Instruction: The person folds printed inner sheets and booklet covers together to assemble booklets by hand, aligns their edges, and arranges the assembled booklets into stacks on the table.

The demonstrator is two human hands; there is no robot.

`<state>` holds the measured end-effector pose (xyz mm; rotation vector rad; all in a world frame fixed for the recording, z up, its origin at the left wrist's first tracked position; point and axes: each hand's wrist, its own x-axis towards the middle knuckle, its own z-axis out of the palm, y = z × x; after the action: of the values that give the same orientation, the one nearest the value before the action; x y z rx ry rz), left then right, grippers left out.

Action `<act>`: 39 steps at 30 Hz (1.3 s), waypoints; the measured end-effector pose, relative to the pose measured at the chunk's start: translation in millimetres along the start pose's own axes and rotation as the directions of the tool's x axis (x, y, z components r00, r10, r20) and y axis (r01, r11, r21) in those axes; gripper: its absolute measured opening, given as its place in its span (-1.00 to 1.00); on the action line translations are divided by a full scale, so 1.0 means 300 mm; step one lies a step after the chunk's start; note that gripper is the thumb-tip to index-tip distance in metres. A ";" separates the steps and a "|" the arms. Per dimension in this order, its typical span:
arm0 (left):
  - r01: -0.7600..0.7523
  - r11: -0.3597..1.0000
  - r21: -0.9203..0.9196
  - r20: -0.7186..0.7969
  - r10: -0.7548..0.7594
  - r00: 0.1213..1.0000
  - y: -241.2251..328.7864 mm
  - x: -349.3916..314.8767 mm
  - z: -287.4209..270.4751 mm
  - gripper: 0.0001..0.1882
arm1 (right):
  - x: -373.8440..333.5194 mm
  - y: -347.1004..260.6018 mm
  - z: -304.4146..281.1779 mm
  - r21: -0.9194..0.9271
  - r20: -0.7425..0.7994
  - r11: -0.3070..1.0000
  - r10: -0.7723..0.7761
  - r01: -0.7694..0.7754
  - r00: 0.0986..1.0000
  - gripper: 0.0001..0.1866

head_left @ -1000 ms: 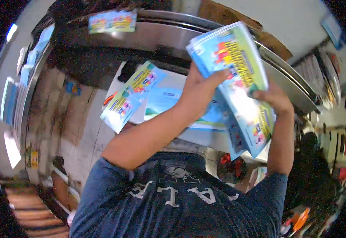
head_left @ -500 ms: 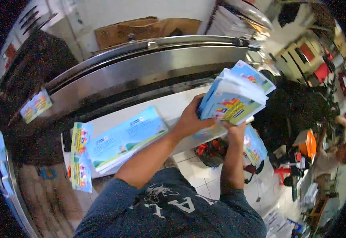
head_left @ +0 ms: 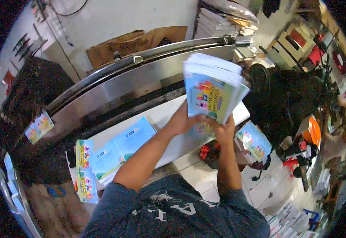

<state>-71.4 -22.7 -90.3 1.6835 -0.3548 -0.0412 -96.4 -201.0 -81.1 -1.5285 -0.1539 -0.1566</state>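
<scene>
My left hand (head_left: 183,120) and my right hand (head_left: 223,130) both grip the lower end of a thick stack of booklets (head_left: 212,89). The covers are light blue and yellow with colourful cartoon figures, and the stack is raised above the white table (head_left: 167,115). Its upper edges are uneven, with a few booklets fanned out at the right. The thumbs lie across the front cover; the other fingers are mostly hidden behind. On the table, left of my left forearm, lies a pile of flat blue printed sheets (head_left: 119,144).
Two yellow and blue covers (head_left: 86,170) hang over the table's left end. A metal rail (head_left: 141,61) runs behind the table. Another printed stack (head_left: 254,141) stands low at the right, near an orange object (head_left: 312,129). Paper piles (head_left: 216,25) fill the back.
The booklet stack has swung left and turned more upright, its front cover now facing me. Both hands have shifted, still gripping it. The view has moved a little too.
</scene>
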 end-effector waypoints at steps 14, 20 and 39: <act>0.588 0.700 -0.405 0.146 -0.585 0.798 -0.142 0.163 -0.372 -0.39 | 0.000 0.201 -0.021 -0.831 0.376 0.280 -0.353 0.480 0.857 -0.41; 0.283 0.938 -0.203 0.037 -0.281 0.959 -0.056 0.186 -0.363 -0.12 | 0.118 0.255 -0.310 -0.230 -0.474 0.946 0.095 -0.228 0.875 0.07; 0.391 0.920 -0.030 0.122 -0.384 0.915 -0.074 0.043 -0.398 0.24 | 0.053 0.154 -0.268 -0.092 0.137 0.989 0.129 -0.117 0.982 0.37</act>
<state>-26.8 91.0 -91.9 1.6796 -0.0972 -0.4402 -71.7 -279.7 -126.3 -1.6281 -0.1673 0.0451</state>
